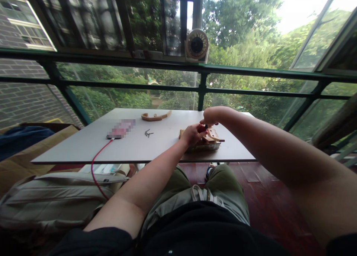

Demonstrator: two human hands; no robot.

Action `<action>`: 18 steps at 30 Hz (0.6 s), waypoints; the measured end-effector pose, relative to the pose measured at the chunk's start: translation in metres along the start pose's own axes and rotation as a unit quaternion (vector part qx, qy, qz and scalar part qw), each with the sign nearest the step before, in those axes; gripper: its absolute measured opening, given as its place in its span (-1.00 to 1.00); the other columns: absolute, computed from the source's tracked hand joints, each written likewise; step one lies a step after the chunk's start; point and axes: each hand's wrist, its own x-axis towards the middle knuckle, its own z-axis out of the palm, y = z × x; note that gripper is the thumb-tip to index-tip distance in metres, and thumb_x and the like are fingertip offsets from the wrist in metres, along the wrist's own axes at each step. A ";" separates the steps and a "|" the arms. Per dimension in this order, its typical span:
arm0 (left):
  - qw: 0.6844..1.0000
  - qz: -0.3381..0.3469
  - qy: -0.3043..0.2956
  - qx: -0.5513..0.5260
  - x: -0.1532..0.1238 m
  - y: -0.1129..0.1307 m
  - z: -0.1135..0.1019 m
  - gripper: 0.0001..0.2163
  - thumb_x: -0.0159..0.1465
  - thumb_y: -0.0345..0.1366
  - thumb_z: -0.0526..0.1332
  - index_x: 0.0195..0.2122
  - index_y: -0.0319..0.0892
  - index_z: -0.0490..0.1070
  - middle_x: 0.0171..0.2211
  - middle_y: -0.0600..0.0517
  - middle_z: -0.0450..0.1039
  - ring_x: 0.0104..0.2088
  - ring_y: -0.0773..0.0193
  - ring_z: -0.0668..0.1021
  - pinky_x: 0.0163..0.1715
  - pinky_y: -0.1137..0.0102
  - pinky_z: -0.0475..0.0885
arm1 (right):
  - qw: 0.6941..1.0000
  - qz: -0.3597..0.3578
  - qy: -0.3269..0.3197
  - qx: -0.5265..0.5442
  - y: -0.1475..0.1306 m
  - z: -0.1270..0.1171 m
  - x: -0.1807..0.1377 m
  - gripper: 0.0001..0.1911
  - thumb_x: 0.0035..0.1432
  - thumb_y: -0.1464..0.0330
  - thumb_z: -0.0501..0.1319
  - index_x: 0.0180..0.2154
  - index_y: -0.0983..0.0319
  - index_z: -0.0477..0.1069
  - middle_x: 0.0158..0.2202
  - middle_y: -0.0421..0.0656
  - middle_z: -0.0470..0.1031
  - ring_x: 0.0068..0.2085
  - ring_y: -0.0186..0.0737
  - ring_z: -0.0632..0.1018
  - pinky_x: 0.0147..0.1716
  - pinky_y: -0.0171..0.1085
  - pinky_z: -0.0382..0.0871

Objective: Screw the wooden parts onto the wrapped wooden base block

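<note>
My left hand (192, 134) is closed at the left side of a shallow tray (208, 147), its fingers curled near a small dark and reddish piece (205, 127). Just above it, my right hand (213, 116) bends down from the wrist with closed fingers, meeting the same spot. What either hand grips is too small and too covered to name. Light wooden pieces (213, 133) with round holes lie in the tray under my hands, and one flat strip (220, 140) sticks out over its right side.
On the white table (164, 148) lie a curved wooden piece (152, 117), several small dark screw-like rods (148, 133) and a blurred phone (121, 129) with a red cable (96, 163). A round fan (197, 44) stands behind by the railing. A bag (55, 200) sits lower left.
</note>
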 end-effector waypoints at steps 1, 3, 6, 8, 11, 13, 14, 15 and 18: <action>1.000 0.001 -0.003 -0.004 0.000 0.000 -0.001 -0.78 0.17 -0.19 0.23 -0.23 -0.19 0.47 -0.37 0.04 0.53 -0.42 0.33 0.51 -0.41 0.45 0.40 | 1.000 0.006 -0.006 -0.010 0.000 0.000 -0.001 -0.55 0.17 0.14 0.11 -0.33 0.41 0.53 -0.53 -0.01 0.49 -0.48 -0.12 0.50 -0.40 -0.17 0.32; 1.000 -0.001 -0.014 -0.006 0.000 0.002 -0.002 -0.77 0.18 -0.18 0.22 -0.22 -0.20 0.48 -0.38 0.04 0.52 -0.43 0.33 0.50 -0.42 0.45 0.39 | 0.999 -0.001 -0.004 -0.034 0.002 0.000 -0.006 -0.56 0.12 0.13 0.17 -0.28 0.41 0.53 -0.48 -0.01 0.51 -0.47 -0.15 0.50 -0.41 -0.19 0.30; 0.999 0.006 -0.042 0.001 0.000 0.004 -0.005 -0.76 0.21 -0.16 0.17 -0.26 -0.22 0.50 -0.36 0.02 0.53 -0.41 0.32 0.50 -0.40 0.44 0.40 | 0.993 -0.067 0.077 -0.063 0.007 -0.005 -0.020 -0.53 0.01 0.21 0.30 -0.07 0.35 0.47 -0.32 -0.02 0.54 -0.36 -0.16 0.50 -0.40 -0.26 0.26; 0.998 0.016 -0.054 0.017 0.000 0.006 -0.006 -0.75 0.24 -0.15 0.13 -0.29 -0.21 0.51 -0.35 0.01 0.53 -0.40 0.32 0.51 -0.38 0.44 0.40 | 0.986 -0.099 0.115 -0.071 0.010 -0.009 -0.029 -0.52 -0.01 0.30 0.32 -0.01 0.27 0.45 -0.26 -0.05 0.54 -0.31 -0.18 0.48 -0.39 -0.29 0.23; 0.997 0.020 -0.062 0.042 -0.001 0.008 -0.006 -0.73 0.26 -0.15 0.09 -0.29 -0.19 0.52 -0.36 0.02 0.53 -0.42 0.33 0.51 -0.39 0.45 0.38 | 0.985 -0.101 0.099 -0.102 0.011 -0.014 -0.036 -0.68 0.00 0.42 0.28 -0.13 0.29 0.52 -0.28 -0.05 0.55 -0.34 -0.21 0.47 -0.39 -0.29 0.20; 0.996 0.027 -0.063 0.056 -0.003 0.010 -0.006 -0.74 0.27 -0.16 0.08 -0.30 -0.17 0.52 -0.38 0.04 0.53 -0.44 0.33 0.50 -0.40 0.46 0.37 | 0.989 -0.087 0.058 -0.108 0.011 -0.016 -0.035 -0.79 0.05 0.42 0.23 -0.25 0.34 0.55 -0.37 -0.05 0.56 -0.40 -0.24 0.46 -0.39 -0.28 0.20; 0.996 0.033 -0.062 0.063 -0.004 0.011 -0.007 -0.74 0.27 -0.17 0.08 -0.31 -0.16 0.52 -0.39 0.05 0.53 -0.44 0.33 0.50 -0.39 0.46 0.37 | 0.991 -0.081 0.036 -0.103 0.011 -0.017 -0.033 -0.80 0.08 0.38 0.20 -0.32 0.36 0.55 -0.42 -0.05 0.55 -0.44 -0.25 0.46 -0.38 -0.27 0.21; 0.995 0.036 -0.061 0.069 -0.005 0.012 -0.007 -0.75 0.27 -0.18 0.08 -0.31 -0.15 0.52 -0.40 0.06 0.53 -0.44 0.33 0.50 -0.39 0.46 0.37 | 0.993 -0.076 0.015 -0.094 0.011 -0.017 -0.030 -0.75 0.12 0.33 0.18 -0.37 0.38 0.55 -0.46 -0.06 0.54 -0.47 -0.26 0.46 -0.37 -0.25 0.22; 0.994 0.025 -0.055 0.088 -0.006 0.014 -0.008 -0.76 0.25 -0.20 0.08 -0.33 -0.14 0.52 -0.42 0.06 0.53 -0.45 0.32 0.50 -0.39 0.45 0.36 | 0.996 -0.060 -0.008 -0.062 0.013 -0.015 -0.019 -0.54 0.19 0.16 0.10 -0.48 0.39 0.52 -0.53 -0.04 0.52 -0.50 -0.26 0.46 -0.32 -0.22 0.25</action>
